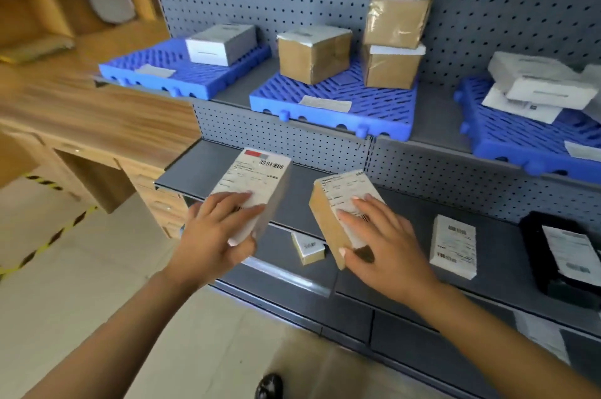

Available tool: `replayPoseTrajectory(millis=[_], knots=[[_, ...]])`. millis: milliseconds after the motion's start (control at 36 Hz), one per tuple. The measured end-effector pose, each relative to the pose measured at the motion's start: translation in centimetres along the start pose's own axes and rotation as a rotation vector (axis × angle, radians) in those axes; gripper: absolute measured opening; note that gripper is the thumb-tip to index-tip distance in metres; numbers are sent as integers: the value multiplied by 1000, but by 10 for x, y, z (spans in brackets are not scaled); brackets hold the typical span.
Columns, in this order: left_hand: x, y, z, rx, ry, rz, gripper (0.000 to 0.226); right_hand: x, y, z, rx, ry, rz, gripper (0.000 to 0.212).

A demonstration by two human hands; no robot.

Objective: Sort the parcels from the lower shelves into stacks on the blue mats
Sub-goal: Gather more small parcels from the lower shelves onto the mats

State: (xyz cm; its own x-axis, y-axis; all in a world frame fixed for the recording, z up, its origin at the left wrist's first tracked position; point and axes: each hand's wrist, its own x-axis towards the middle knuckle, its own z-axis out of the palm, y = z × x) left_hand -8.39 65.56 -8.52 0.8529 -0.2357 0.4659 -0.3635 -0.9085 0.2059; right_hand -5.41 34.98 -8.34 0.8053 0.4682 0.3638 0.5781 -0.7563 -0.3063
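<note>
My left hand (216, 232) grips a grey-white labelled box (257, 177) in front of the lower shelf. My right hand (379, 239) grips a brown labelled box (328, 203) beside it. Both boxes are lifted and tilted. Above, the upper shelf carries three blue mats: the left mat (153, 73) holds a white box (221, 42), the middle mat (374, 102) holds a brown box (313, 54) and a stack of two brown boxes (395, 37), the right mat (520, 138) holds white parcels (536, 83).
On the lower shelf (504, 255) lie a small box (307, 247), a white labelled box (453, 245) and a black parcel (566, 255). A wooden desk (81, 119) stands to the left, with yellow-black floor tape (48, 244) below it. A shoe (268, 385) shows at the bottom.
</note>
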Motion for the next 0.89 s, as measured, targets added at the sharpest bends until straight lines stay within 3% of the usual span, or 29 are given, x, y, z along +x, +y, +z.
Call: replayPoseTrajectory(millis=[222, 444, 694, 889], knots=[[-17, -7, -65, 111, 170, -43, 45, 30, -50, -23, 62, 105, -209, 54], [-27, -42, -103, 138, 241, -106, 43, 84, -94, -27, 96, 167, -291, 55], [-2, -125, -151, 174, 351, -68, 44, 163, -148, -7, 106, 288, -302, 54], [30, -208, -183, 171, 345, -12, 44, 228, -196, 22, 92, 379, -215, 53]])
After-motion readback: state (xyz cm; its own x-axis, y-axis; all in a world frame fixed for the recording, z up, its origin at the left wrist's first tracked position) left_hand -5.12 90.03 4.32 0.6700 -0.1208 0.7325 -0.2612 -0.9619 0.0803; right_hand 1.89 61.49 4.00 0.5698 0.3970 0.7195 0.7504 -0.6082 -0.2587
